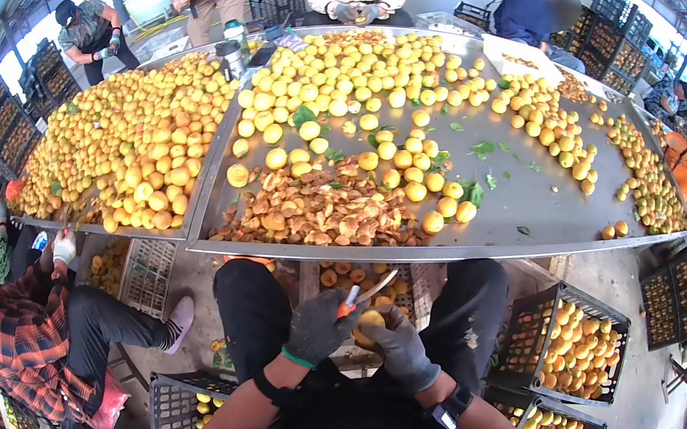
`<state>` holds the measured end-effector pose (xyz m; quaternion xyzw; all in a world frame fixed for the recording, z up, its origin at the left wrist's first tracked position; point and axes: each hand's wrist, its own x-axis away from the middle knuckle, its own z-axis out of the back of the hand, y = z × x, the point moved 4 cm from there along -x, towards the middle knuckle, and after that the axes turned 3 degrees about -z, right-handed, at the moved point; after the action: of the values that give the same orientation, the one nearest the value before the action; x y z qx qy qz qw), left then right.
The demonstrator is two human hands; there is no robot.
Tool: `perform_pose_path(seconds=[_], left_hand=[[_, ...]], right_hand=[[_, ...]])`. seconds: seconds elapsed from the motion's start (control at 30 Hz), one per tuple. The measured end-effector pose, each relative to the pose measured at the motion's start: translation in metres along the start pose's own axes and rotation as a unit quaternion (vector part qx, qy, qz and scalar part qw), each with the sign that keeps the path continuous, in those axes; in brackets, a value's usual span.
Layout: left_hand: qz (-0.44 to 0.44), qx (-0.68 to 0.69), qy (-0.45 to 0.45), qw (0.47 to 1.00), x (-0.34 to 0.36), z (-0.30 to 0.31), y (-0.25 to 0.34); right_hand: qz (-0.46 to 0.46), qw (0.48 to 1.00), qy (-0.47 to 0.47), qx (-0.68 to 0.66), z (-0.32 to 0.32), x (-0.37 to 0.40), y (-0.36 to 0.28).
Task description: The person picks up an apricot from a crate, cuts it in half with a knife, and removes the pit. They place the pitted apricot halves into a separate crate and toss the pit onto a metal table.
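My left hand [321, 327], in a dark glove with a green cuff, is closed around a knife with an orange-red handle [347, 306]. Its pale blade points up and to the right. Close beside it, my right hand [404, 355], in a grey glove, grips a yellow-orange fruit [369, 325] that looks like a persimmon. Both hands are above my lap, just short of the table edge. Beneath them, more orange fruits [335, 273] lie in a container, partly hidden by my hands and the table.
A metal table [528, 214] holds many persimmons [328, 72], with a heap of peels [326, 212] at its near edge. Crates of fruit [574, 352] stand at my right, another crate [166, 418] at lower left. A seated person [28, 337] works on my left; others surround the tables.
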<state>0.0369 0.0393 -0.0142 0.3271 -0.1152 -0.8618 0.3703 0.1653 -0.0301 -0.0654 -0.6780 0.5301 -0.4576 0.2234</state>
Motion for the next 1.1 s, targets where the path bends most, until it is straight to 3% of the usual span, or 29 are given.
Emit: perform_pose_path(seconds=[0.03,0.07,0.1,0.13,0.2,0.27,0.33,0.4,0.47,0.53,0.6,0.63,0.67,0.7,0.77,0.93,1.0,1.07,1.1], left_hand=[[0.115,0.177,-0.003,0.978,-0.001,0.002,-0.005],[0.224,0.344,-0.01,0.912,-0.001,0.002,-0.01],[0.302,0.495,-0.051,0.813,-0.002,-0.002,-0.014],[0.299,0.497,-0.054,0.813,-0.005,0.005,-0.012],[0.286,0.737,-0.05,0.611,-0.013,0.019,0.006],[0.254,0.768,-0.061,0.584,-0.009,0.013,0.009],[0.229,0.819,-0.14,0.507,-0.004,0.005,0.014],[0.194,0.832,-0.167,0.492,-0.008,0.005,0.012],[0.126,0.858,-0.145,0.477,-0.011,0.008,0.016],[0.142,0.842,-0.143,0.501,-0.01,0.009,0.013],[0.123,0.805,-0.083,0.575,-0.011,0.007,0.01],[0.164,0.82,-0.085,0.543,-0.008,0.009,0.007],[0.17,0.818,-0.079,0.544,-0.006,0.009,0.005],[0.207,0.833,-0.037,0.511,-0.006,0.008,-0.001],[0.236,0.852,0.03,0.467,-0.005,0.008,-0.007],[0.185,0.867,0.008,0.464,-0.009,0.016,0.006],[0.178,0.869,-0.001,0.462,-0.007,0.012,0.012],[0.198,0.87,0.006,0.451,-0.001,0.005,0.011],[0.198,0.859,-0.003,0.471,0.001,0.002,0.011]], right_hand=[[-0.055,0.997,-0.036,-0.029,0.01,0.0,0.006],[-0.11,0.989,-0.073,-0.059,0.015,0.003,0.01],[-0.105,0.988,-0.11,-0.012,0.015,0.009,0.014],[-0.102,0.989,-0.106,-0.013,0.016,0.012,0.017],[-0.239,0.937,-0.241,-0.08,-0.001,0.02,0.024],[-0.228,0.933,-0.27,-0.061,-0.014,0.024,0.025],[-0.222,0.893,-0.357,-0.163,-0.028,0.028,0.024],[-0.221,0.89,-0.355,-0.184,-0.034,0.034,0.021],[-0.185,0.936,-0.243,-0.175,-0.031,0.036,0.02],[-0.185,0.951,-0.202,-0.144,-0.028,0.033,0.014],[-0.183,0.963,-0.164,-0.109,-0.026,0.028,0.008],[-0.158,0.976,-0.15,-0.017,-0.023,0.026,0.003],[-0.13,0.979,-0.135,0.076,-0.021,0.026,0.001],[-0.131,0.981,-0.14,-0.013,-0.023,0.029,0.0],[-0.135,0.981,-0.139,-0.004,-0.019,0.034,-0.002],[-0.157,0.978,-0.135,0.012,-0.018,0.036,0.0],[-0.116,0.979,-0.135,0.102,-0.021,0.04,-0.004],[-0.127,0.973,-0.146,0.127,-0.023,0.042,-0.005],[-0.136,0.966,-0.156,0.153,-0.024,0.044,-0.005]])
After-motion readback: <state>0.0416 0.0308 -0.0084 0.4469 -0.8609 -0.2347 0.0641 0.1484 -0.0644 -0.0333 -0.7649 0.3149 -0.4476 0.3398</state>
